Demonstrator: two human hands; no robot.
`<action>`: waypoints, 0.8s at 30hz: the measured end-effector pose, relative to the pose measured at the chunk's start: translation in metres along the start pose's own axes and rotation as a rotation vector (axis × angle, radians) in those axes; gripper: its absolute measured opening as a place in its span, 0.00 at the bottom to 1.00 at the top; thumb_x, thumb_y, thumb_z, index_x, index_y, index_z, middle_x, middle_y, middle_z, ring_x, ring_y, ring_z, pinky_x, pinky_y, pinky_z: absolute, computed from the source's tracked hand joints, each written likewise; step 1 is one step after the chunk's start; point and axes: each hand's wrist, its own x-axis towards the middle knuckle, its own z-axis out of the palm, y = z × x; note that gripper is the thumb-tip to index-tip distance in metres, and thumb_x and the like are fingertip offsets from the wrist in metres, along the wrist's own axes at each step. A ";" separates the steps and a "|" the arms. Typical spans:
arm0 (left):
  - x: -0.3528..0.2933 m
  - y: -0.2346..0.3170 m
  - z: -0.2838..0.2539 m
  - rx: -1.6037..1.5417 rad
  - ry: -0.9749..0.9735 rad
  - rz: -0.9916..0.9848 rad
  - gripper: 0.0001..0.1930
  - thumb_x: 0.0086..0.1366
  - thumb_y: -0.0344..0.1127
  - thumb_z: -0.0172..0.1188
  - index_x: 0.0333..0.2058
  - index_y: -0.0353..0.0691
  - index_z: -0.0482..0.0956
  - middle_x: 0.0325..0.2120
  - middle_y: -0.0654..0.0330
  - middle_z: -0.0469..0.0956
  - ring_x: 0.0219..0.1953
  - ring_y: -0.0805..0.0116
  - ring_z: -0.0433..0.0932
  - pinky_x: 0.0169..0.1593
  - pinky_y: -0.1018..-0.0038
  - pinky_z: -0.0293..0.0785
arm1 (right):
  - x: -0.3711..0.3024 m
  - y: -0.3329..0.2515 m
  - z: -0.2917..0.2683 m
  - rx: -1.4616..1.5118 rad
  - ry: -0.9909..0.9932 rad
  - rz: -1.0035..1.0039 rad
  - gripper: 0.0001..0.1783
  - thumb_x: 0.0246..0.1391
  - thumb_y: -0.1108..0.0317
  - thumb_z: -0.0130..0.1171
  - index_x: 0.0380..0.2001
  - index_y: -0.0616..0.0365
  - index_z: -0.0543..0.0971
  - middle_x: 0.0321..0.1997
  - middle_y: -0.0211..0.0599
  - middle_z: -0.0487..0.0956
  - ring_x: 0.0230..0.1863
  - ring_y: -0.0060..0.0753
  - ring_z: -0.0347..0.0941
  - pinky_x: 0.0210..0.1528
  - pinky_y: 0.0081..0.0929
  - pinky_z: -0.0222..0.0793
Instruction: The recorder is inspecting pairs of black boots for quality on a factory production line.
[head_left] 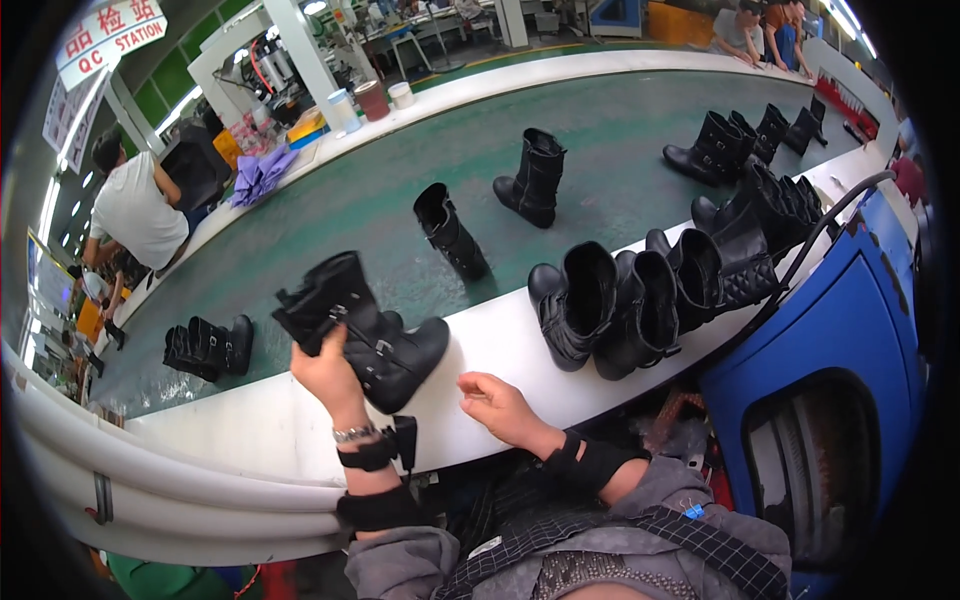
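Note:
My left hand (328, 378) is closed round the shaft of a black buckled ankle boot (385, 345), tilted with its toe to the right, over the white ledge (495, 345). Part of another black boot shows behind it; whether I hold that one too, I cannot tell. Just right of the held boot, my right hand (500, 408) hangs over the ledge's near edge, with fingers loosely bent and nothing in them. Several black boots (572, 305) stand on the ledge to the right of my hands.
Single boots (449, 232) and boot groups (208, 345) stand on the green conveyor belt (360, 215). A blue machine (850, 290) with a black cable is at my right. White ducting (190, 490) curves at my left. Other people (145, 205) sit across the belt.

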 end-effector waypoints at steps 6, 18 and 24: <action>0.078 -0.071 0.033 0.025 0.339 0.178 0.14 0.53 0.21 0.65 0.41 0.30 0.79 0.37 0.60 0.82 0.36 0.71 0.77 0.45 0.74 0.72 | -0.003 0.009 -0.008 0.175 0.006 -0.035 0.16 0.56 0.69 0.58 0.45 0.68 0.75 0.46 0.42 0.77 0.47 0.29 0.75 0.52 0.26 0.71; 0.087 -0.129 0.020 -0.127 0.247 -0.657 0.19 0.56 0.34 0.63 0.47 0.38 0.74 0.45 0.53 0.76 0.45 0.53 0.76 0.54 0.37 0.61 | 0.001 0.009 -0.008 0.205 -0.072 -0.025 0.13 0.56 0.72 0.57 0.43 0.68 0.75 0.43 0.40 0.77 0.44 0.28 0.75 0.49 0.24 0.72; -0.006 -0.117 0.105 -0.034 -0.212 -0.729 0.35 0.47 0.33 0.72 0.52 0.26 0.66 0.46 0.52 0.71 0.50 0.64 0.68 0.55 0.65 0.61 | 0.003 0.011 -0.012 0.041 -0.089 0.022 0.11 0.54 0.73 0.55 0.40 0.68 0.75 0.40 0.39 0.78 0.41 0.27 0.76 0.45 0.24 0.72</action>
